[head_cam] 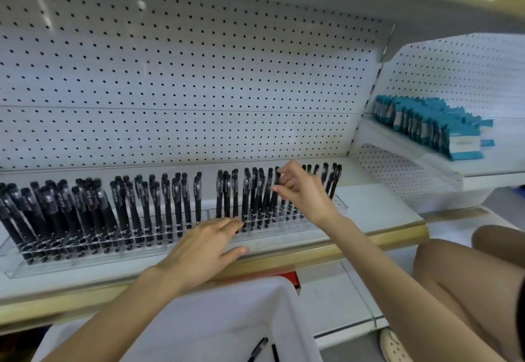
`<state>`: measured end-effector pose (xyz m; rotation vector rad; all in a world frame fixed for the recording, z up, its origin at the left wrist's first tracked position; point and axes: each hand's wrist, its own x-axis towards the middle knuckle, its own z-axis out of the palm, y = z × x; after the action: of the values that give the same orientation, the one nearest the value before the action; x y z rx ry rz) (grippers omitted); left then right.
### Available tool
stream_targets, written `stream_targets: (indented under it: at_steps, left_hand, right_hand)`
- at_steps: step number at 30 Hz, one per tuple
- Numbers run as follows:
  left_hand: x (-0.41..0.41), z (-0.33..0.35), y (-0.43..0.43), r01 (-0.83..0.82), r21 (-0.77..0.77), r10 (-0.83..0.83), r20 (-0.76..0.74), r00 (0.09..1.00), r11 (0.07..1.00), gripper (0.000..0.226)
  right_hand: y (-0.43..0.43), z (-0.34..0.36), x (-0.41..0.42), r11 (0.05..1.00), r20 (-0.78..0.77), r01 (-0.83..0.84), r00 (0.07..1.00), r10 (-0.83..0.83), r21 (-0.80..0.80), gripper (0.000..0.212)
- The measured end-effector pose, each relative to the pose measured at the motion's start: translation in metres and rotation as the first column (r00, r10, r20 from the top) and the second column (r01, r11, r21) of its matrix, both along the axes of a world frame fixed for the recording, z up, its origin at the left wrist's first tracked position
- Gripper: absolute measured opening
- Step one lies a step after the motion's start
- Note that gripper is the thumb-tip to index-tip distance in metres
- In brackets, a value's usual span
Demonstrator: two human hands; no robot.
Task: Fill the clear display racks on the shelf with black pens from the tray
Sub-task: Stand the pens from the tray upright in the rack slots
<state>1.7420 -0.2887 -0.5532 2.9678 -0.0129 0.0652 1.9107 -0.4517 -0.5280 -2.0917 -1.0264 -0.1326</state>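
Head view: our right hand point(301, 188) pinches the cap of one black pen point(277, 172) standing in the right clear rack point(339, 205), near the shelf's point(383, 214) right end. Our left hand point(207, 245) lies flat against the rack's front. If misaligned, the pen may topple its neighbours, or the rack may slide toward the front edge. Spare pens point(260, 347) lie in the tray point(216, 313).

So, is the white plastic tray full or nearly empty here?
Nearly empty, as far as visible: the white plastic tray shows bare floor and only two black pens; its near end is out of frame.
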Motion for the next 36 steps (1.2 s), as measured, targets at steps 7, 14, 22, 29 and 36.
stream_targets:
  at_steps: [7, 14, 22, 29, 36]
  left_hand:
    - [0.002, 0.002, -0.003, -0.015, -0.005, 0.015, -0.011, 1.000, 1.000, 0.071]
    - [0.002, 0.002, -0.002, -0.033, -0.002, 0.033, -0.025, 0.999, 0.999, 0.062]
    - [0.002, 0.001, -0.002, -0.031, -0.011, 0.030, -0.020, 0.999, 0.999, 0.063]
    - [0.002, 0.000, -0.001, -0.035, -0.011, 0.034, -0.005, 0.999, 0.999, 0.061]
    - [0.003, -0.005, 0.001, -0.036, -0.035, 0.037, 0.014, 0.999, 0.999, 0.060]
  right_hand:
    - [0.004, 0.003, 0.006, 0.999, 0.047, 0.035, 0.998, -0.036, 0.013, 0.027]
    - [0.008, 0.009, 0.010, 0.998, 0.215, 0.019, 0.977, -0.005, -0.061, 0.031]
    - [0.012, 0.012, 0.007, 0.999, 0.211, 0.006, 0.977, 0.005, -0.051, 0.025]
    - [0.011, 0.016, 0.008, 0.997, 0.147, -0.028, 0.988, 0.039, -0.074, 0.024]
    - [0.014, 0.016, 0.006, 0.998, 0.163, 0.000, 0.987, 0.010, -0.059, 0.016]
